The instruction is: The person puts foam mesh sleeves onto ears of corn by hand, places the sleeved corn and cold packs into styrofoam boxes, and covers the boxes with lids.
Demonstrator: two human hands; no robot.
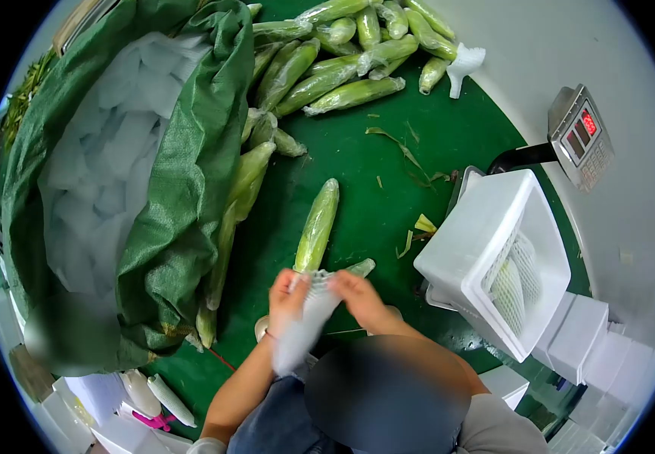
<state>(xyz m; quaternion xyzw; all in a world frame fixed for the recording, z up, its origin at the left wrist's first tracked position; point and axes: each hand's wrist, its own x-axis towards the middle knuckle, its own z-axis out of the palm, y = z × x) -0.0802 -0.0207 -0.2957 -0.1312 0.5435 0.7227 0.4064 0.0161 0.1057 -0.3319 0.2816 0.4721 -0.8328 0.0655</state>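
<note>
My left hand (286, 296) is closed, its fingers pinching a white foam net sleeve (305, 321) by its upper rim. On the other side of that rim, my right hand (359, 296) also grips the sleeve, which hangs down between my forearms and is smeared by motion. Just beyond my hands lies a plastic-wrapped ear of corn (318, 227), green husk on, its lower end right at the sleeve's mouth. The tip of another wrapped ear (361, 267) shows behind my right hand, the rest hidden.
A green sack of ice-like chunks (127, 144) stands at left. Wrapped corn (335, 68) is piled at the back of the green table (327, 155), near a white foam net (465, 66). At right, a white bin (471, 250) holds netted corn (507, 295) beside a scale display (581, 136).
</note>
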